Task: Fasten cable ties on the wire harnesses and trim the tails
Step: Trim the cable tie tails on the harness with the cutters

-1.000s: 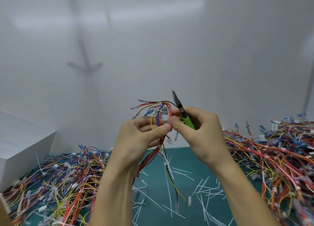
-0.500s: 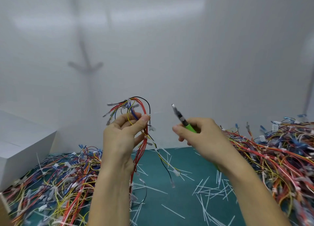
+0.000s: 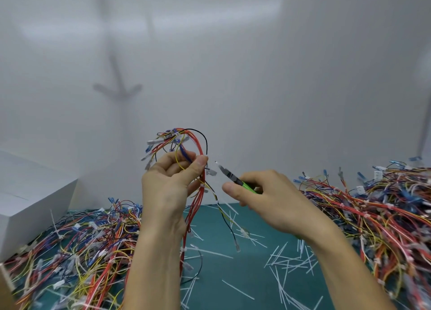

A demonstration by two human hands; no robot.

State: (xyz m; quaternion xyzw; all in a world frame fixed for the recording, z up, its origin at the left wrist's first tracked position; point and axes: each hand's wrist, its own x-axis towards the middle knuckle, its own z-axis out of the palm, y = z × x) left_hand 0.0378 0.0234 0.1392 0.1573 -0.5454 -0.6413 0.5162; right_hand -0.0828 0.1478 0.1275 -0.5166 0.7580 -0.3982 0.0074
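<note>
Wire harness (image 3: pixel 191 216) pinched between thumb and fingers of left hand (image 3: pixel 168 188), held up above green mat (image 3: pixel 233 274), red strands hanging toward 6 o'clock; right hand (image 3: pixel 268 200), at its 3 o'clock, curls round green-handled cutter (image 3: pixel 235 179) (tip aimed toward 10 o'clock, near the harness).

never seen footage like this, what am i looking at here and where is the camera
No machine here: these are a person's two bare hands, filmed by one camera worn on the head, looking down. The left hand grips a wire harness of red, yellow, blue and black wires. The right hand holds a green-handled cutter, tip pointing toward the harness. Below lies a teal mat strewn with white trimmed tails, with a left pile and a right pile of harnesses, and a white box far left.
</note>
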